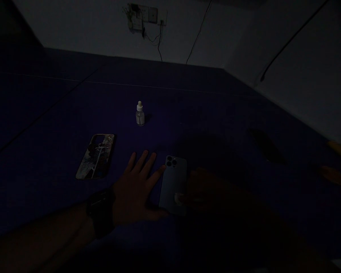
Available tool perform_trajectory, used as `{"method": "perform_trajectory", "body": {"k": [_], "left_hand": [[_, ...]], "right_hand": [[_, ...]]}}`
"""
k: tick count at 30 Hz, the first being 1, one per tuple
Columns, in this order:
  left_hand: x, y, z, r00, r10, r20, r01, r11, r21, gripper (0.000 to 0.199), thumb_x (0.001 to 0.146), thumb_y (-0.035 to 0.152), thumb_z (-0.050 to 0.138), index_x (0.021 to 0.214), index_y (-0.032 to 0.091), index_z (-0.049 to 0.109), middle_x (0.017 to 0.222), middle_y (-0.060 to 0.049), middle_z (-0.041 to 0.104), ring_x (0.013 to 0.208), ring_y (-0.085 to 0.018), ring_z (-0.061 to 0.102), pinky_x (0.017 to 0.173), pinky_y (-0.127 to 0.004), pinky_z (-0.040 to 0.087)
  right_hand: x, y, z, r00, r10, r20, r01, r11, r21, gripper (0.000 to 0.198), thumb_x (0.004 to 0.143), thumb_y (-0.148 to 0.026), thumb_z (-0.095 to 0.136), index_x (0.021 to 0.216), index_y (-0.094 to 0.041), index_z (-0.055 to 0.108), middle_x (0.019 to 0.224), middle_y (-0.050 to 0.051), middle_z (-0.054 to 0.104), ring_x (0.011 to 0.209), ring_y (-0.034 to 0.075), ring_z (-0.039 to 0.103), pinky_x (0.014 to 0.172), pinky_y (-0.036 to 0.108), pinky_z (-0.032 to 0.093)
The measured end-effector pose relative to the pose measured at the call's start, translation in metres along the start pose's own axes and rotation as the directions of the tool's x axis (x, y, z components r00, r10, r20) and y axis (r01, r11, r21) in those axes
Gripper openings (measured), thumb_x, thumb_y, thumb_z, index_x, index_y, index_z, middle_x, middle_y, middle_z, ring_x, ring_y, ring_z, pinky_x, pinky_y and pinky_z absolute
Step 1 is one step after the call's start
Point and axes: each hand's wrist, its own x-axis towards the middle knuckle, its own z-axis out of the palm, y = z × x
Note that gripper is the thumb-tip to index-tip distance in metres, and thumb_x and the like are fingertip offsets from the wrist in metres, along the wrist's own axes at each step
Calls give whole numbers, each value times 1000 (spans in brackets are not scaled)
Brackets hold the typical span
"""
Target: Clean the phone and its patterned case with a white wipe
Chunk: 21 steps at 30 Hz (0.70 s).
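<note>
A smartphone [173, 180] lies with its back and camera lenses up on the dark blue surface. My left hand [136, 189] rests flat beside it with the fingers spread; its little-finger side is hidden from judgement by the dark, but a fingertip and the thumb meet the phone's left edge. In deep shadow on the right, my right hand [200, 187] is closed and pinches a small white wad [178, 199] against the lower back of the phone. A patterned phone case [96, 157] lies left of my left hand. Beyond it stands a dropper bottle [140, 115] with a white top.
A dark flat object [265, 146] lies to the right, hard to make out. Orange and yellow things [335, 175] show at the right edge. Behind the surface is a wall with sockets [152, 15] and hanging cables. The whole scene is very dim.
</note>
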Motion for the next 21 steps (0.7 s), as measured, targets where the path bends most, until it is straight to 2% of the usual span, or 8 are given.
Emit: {"method": "perform_trajectory", "body": {"k": [2,5,9,11,13,16,19,21], "left_hand": [[0,0,0,1000,-3,6,3,1000,0,111,66,88,61,148,15,45,159,-25,33,146,-52,26,114,-73,18],[0,0,0,1000,6,2,-6,1000,0,111,66,88,61,148,15,44,159,-26,32,146,-52,26,113,-74,18],[0,-1,2,1000,14,-11,-13,1000,7,110,67,86,63,149,15,42,159,-28,31,146,-52,26,113,-74,18],[0,-1,2,1000,9,-10,-9,1000,7,110,67,86,63,149,14,43,158,-29,32,146,-53,26,112,-74,19],[0,0,2,1000,4,-7,-4,1000,-1,110,68,87,61,148,14,44,158,-28,33,145,-53,26,112,-74,19],[0,0,0,1000,-3,-5,3,1000,-14,109,69,89,58,148,15,45,159,-26,33,146,-52,26,114,-74,18],[0,0,0,1000,-7,8,7,1000,-6,110,68,88,59,147,14,45,159,-26,32,146,-52,25,114,-73,18],[-1,0,0,1000,-2,3,2,1000,-5,110,68,88,59,148,14,44,159,-26,32,147,-51,25,114,-73,18]], "right_hand": [[1,1,0,999,-25,21,26,999,-32,29,100,-36,54,81,-27,74,74,-2,73,69,15,60,73,33,38],[6,15,2,989,96,-109,-103,993,-57,26,100,-36,54,90,-25,75,80,1,74,73,17,61,71,32,39],[11,34,3,883,318,-346,-335,942,12,31,100,-40,54,94,-18,75,84,6,72,76,19,62,70,32,43],[11,34,4,879,330,-344,-335,941,48,32,100,-41,53,92,-19,75,83,6,71,75,18,61,69,32,44],[8,26,7,919,279,-279,-278,960,43,32,101,-41,52,90,-21,75,82,4,71,74,17,60,68,31,43],[3,13,12,987,71,-146,-78,996,-43,33,102,-38,50,85,-25,75,72,0,70,67,15,57,68,31,40],[0,8,14,990,-118,-73,107,984,-142,29,102,-39,51,93,-28,76,76,-1,72,71,16,59,70,33,39],[0,12,11,993,-81,-87,68,988,-142,28,102,-39,51,97,-29,77,83,1,75,77,17,62,73,34,40]]}}
